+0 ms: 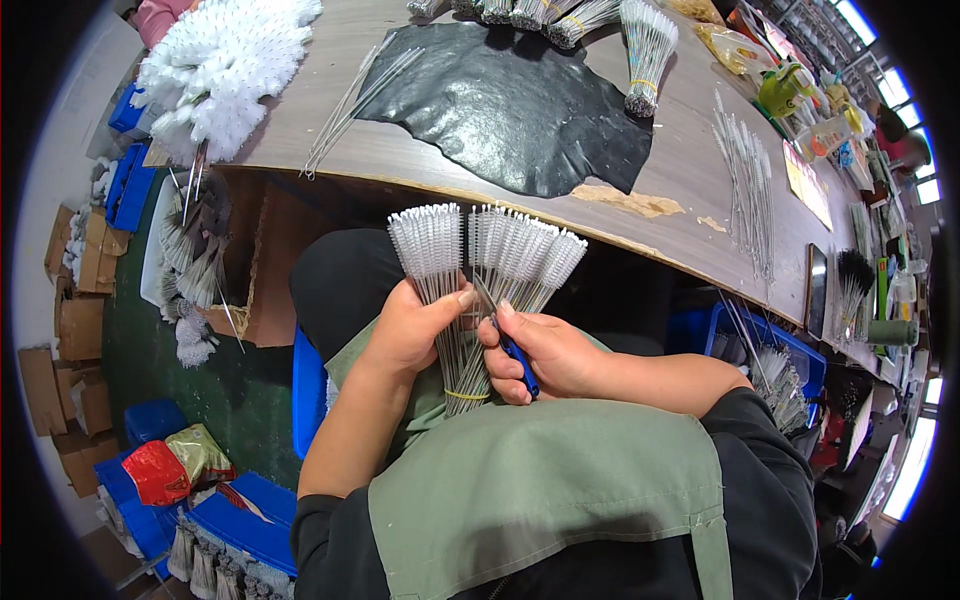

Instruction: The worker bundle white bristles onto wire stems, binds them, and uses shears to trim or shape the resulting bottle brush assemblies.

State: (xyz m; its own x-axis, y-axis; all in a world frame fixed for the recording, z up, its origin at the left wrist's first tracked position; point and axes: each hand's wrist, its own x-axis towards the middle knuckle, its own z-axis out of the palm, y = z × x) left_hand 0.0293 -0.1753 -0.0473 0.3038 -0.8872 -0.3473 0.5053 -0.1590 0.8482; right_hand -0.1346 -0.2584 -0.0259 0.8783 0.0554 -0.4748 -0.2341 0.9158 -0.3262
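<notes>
A bundle of thin wire brushes (pixel 428 245) with white bristle heads stands over my lap, heads up. The heads fan into a left group and a right group, and a yellow band (pixel 466 395) rings the wire stems low down. My left hand (pixel 425 318) is closed round the stems of the left group. In my right hand (pixel 540 350) is a blue-handled tool (pixel 518 362), its narrow metal tip pointing up into the gap between the groups. That tool's exact kind is partly hidden by my fingers. My right fingers are close against the right group's stems.
The table (pixel 700 200) edge lies just beyond the brushes, with a black sheet (pixel 500 100) on it. More banded bundles (pixel 648 50) and loose wire brushes (pixel 748 190) lie there. A large white brush pile (pixel 225 70) is at far left; blue bins (pixel 245 520) stand lower left.
</notes>
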